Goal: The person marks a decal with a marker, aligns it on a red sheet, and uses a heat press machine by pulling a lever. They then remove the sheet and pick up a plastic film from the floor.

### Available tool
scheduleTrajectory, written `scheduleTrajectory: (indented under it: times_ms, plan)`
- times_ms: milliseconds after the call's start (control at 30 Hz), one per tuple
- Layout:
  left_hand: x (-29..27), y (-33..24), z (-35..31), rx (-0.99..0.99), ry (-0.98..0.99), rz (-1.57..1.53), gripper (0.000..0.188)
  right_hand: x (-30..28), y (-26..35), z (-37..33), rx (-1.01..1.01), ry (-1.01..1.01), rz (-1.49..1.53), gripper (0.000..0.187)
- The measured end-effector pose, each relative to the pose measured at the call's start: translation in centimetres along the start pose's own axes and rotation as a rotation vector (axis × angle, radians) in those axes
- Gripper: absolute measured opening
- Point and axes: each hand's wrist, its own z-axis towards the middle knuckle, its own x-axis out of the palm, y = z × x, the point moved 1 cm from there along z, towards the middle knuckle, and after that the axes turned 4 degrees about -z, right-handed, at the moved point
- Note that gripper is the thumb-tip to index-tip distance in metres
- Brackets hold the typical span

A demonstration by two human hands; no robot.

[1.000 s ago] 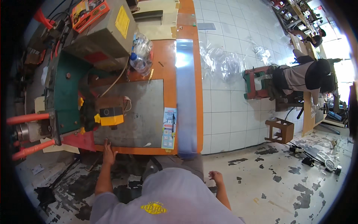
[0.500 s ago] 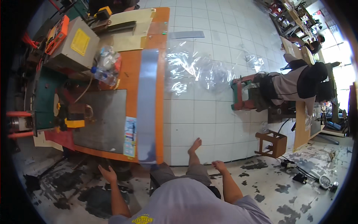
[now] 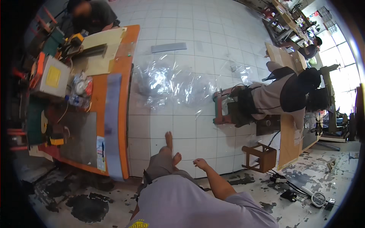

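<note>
My right hand (image 3: 200, 163) hangs in front of my body over the tiled floor (image 3: 185, 142), its fingers loosely bent and a little apart, with nothing visible in it. It touches nothing. My left hand is out of sight; only a bit of that arm shows beside my shirt. To my left stands an orange-edged worktable (image 3: 122, 125). Along its near edge lies a long, bluish translucent strip (image 3: 112, 114). Beside the strip are a grey mat (image 3: 81, 133) and a printed card (image 3: 100, 152) with a pen on it.
Crumpled clear plastic sheeting (image 3: 163, 81) covers floor ahead, near a flat grey strip (image 3: 169, 47). A co-worker (image 3: 279, 89) sits at right by a brown stool (image 3: 261, 157); cables and a round lamp (image 3: 318, 198) lie nearby. Another person (image 3: 93, 17) is behind the table's far end.
My view has shifted right, so the table now sits farther left. My left hand has left the picture. My right hand has swung forward and inward. The person beyond the table shows more.
</note>
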Motion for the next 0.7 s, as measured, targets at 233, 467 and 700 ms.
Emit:
scheduleTrajectory:
  times_ms: [233, 467, 700]
  plan:
    - [2.4, -21.1, 6.9, 0.076, 0.114, 0.107, 0.044, -14.8, 6.6, 2.4, -0.012, -0.148, 0.212, 0.034]
    - [-0.6, -55.0, 12.5, 0.160, 0.173, 0.089, 0.039, -26.2, 11.2, 4.5, 0.159, -0.299, 0.473, 0.034]
    - [-1.0, -91.2, 12.8, 0.603, -0.047, 0.075, 0.026, -38.2, 22.9, 10.7, 0.123, -0.457, 0.568, 0.033]
